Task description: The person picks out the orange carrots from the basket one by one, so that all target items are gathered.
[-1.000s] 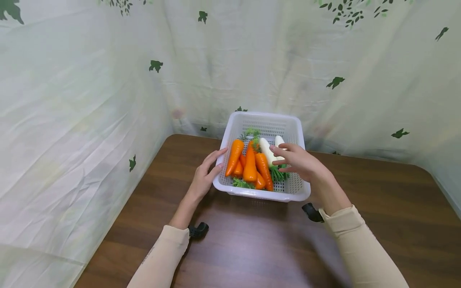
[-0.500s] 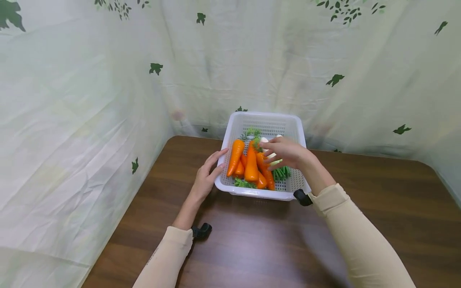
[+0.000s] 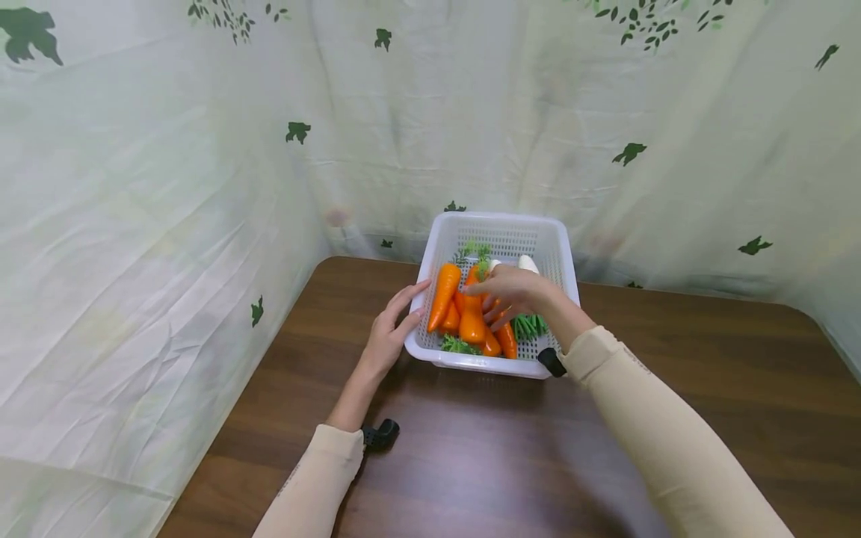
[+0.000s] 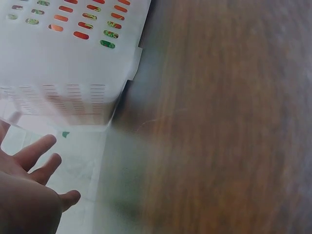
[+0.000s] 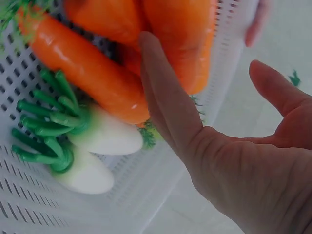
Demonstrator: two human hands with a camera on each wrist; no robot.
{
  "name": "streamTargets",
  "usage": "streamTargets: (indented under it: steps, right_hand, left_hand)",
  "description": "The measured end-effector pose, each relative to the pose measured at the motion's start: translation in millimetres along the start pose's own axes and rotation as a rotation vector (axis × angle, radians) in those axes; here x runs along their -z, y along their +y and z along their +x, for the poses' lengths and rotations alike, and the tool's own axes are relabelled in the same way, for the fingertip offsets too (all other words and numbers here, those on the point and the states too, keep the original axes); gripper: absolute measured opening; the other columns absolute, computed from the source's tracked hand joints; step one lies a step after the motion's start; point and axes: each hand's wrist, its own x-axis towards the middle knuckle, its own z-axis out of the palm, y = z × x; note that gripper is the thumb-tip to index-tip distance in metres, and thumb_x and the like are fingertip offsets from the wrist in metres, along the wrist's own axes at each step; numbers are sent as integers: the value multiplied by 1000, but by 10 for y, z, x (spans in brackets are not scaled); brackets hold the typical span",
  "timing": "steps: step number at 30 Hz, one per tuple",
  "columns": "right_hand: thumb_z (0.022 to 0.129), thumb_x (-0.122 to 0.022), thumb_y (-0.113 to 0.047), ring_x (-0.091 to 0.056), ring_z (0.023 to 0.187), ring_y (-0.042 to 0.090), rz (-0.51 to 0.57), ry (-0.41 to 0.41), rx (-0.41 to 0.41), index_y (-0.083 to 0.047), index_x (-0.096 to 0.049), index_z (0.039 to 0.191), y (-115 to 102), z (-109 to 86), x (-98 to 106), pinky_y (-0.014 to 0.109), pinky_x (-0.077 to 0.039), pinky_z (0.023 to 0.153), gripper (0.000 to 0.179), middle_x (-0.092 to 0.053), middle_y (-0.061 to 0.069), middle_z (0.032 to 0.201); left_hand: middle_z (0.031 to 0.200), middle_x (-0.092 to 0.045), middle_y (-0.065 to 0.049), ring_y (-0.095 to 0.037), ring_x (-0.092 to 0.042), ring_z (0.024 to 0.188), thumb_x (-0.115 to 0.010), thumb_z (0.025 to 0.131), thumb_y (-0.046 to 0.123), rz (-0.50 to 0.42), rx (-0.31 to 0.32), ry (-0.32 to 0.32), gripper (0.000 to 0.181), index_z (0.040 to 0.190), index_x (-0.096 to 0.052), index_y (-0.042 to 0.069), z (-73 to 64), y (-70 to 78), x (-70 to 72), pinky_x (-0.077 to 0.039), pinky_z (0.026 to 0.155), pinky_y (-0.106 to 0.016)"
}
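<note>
A white plastic basket (image 3: 498, 366) with slotted walls holds several orange carrots (image 3: 444, 295) with leafy green tops and two white radishes (image 5: 105, 134) with green stalks. My left hand (image 3: 386, 332) rests at the basket's left rim, its fingers spread; in the left wrist view this hand (image 4: 29, 195) lies beside the basket wall. Over the carrots, inside the basket's outline, is my right hand (image 3: 518, 291). In the right wrist view its long fingers reach nearly straight down to the middle carrot (image 5: 175, 44), with the thumb held well apart. The right hand partly hides the radishes in the head view.
The basket stands near the back edge of a brown wooden table (image 3: 471, 463). A pale curtain (image 3: 471, 112) with green leaf prints hangs behind and to the left. Each wrist carries a small black camera (image 3: 381, 435).
My right hand has moved left and lower, from above the radishes to the middle carrots. The left hand has kept its place at the rim.
</note>
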Motion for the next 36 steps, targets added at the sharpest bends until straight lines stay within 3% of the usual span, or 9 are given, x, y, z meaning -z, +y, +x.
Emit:
streamTargets:
  steps: [5,12,21,25,31,36]
  right_hand:
    - [103,-69,-27,-63,124,47,-34,22,-45,5,-42,136,-27,108,-42,54,-56,101,53,-53,31,133]
    - [99,-74,-17,-66,121,44,-59,36,-79,5,-42,135,-40,206,-50,53,-58,98,54,-56,27,126]
    - [98,-75,-16,-72,110,40,-104,37,-122,5,-42,138,-86,231,-103,48,-60,96,56,-63,24,121]
    - [97,-74,-16,-73,107,38,-57,19,-154,4,-40,139,-80,249,-107,48,-60,95,58,-65,21,118]
    - [97,-73,-16,-70,105,35,-8,-30,-120,2,-45,139,-51,236,-56,49,-61,95,53,-60,19,122]
    - [98,-73,-17,-72,93,28,-2,-50,-68,1,-56,122,-76,185,60,46,-60,95,34,-59,15,112]
  left_hand:
    - [158,-53,-5,-28,-43,150,-61,106,21,13,-20,11,46,152,-59,20,6,-129,-13,-28,125,-58]
    - [158,-53,0,-25,-42,151,-60,106,25,14,-24,-5,46,152,-58,23,10,-124,-28,-27,126,-57]
    - [158,-53,3,-21,-46,147,-59,106,27,6,-12,-8,46,153,-58,26,13,-116,-32,-30,125,-56]
    - [159,-52,1,-24,-45,148,-60,106,27,-4,-9,-10,46,153,-58,25,10,-120,-39,-29,125,-58]
    - [162,-49,-6,-30,-41,151,-58,107,22,-12,6,-17,48,155,-55,18,-3,-124,-38,-25,126,-61]
    - [162,-48,-14,-36,-41,150,-57,107,13,-18,11,-25,48,155,-54,9,5,-124,-17,-26,125,-61]
